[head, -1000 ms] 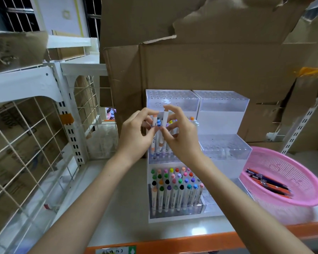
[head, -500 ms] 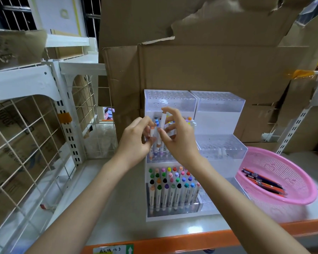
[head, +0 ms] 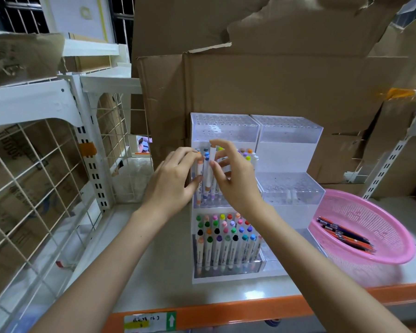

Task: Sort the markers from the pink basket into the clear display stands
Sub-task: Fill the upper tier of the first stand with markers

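Two clear stepped display stands sit side by side on the shelf. The left stand holds several coloured-cap markers on its bottom and middle steps; the right stand looks almost bare. My right hand pinches a white marker upright over the middle step of the left stand. My left hand pinches an orange-capped white marker right beside it. The pink basket at the right holds several dark and orange pens.
Cardboard boxes form a wall behind the stands. A white wire-grid rack stands at the left. The shelf's orange front edge runs below my arms.
Both hands have lowered the markers a little toward the middle step of the left stand. The basket has not moved.
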`<state>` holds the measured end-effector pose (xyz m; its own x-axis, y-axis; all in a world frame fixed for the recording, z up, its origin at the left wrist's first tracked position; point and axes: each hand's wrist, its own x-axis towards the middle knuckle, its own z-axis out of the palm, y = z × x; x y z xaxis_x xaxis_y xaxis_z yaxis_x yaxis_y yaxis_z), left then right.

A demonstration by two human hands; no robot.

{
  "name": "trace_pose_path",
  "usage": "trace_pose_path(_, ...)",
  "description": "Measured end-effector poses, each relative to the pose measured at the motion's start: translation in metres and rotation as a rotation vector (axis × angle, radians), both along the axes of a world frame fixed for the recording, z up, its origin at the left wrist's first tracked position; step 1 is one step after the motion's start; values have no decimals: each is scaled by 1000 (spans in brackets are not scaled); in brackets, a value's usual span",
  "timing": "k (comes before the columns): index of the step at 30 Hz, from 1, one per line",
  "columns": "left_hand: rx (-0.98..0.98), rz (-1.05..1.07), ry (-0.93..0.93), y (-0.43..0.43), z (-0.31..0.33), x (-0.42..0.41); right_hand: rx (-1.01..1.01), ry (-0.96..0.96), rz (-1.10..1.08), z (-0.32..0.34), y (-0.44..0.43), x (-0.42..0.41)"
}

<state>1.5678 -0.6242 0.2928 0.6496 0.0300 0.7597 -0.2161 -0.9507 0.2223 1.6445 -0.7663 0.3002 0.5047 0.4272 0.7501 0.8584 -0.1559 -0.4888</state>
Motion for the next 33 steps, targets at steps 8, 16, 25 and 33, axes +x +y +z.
trace_pose_path(8, 54, 4, 87, 5, -2, 2, -26, 14, 27, 3, 1, 3)
trace_pose_path(16, 56, 13, 87, 5, -1, 1, -170, -18, -3, 7, -1, 1)
trace_pose_path(25, 43, 32, 112, 3, 1, 0, -199, -150, -83, 2, -2, -1)
trace_pose_path(33, 45, 51, 119, 1, 5, -3, -128, -310, -176, 3, 0, 6)
